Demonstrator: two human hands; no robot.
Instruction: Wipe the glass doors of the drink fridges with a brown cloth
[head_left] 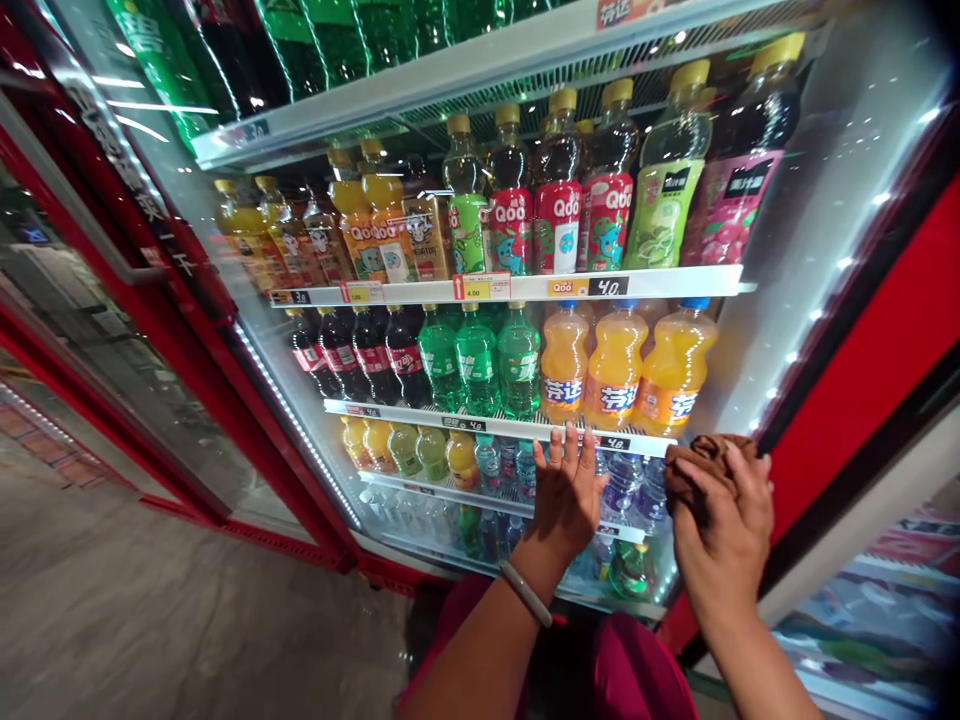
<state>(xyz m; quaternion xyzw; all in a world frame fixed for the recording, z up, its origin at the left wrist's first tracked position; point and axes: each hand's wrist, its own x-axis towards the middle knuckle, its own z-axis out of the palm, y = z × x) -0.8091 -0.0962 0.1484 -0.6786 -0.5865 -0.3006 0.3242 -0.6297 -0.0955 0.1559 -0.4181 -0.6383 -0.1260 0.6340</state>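
Brn cloth (701,458), crumpled wad in R hand (726,525), nr R end of shelf (651,446)

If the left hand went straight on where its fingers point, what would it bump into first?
Probably the white shelf edge beneath the orange drink bottles; the left hand overlaps that edge in this view. Depth is unclear, so I cannot tell whether they touch or whether something transparent lies between.
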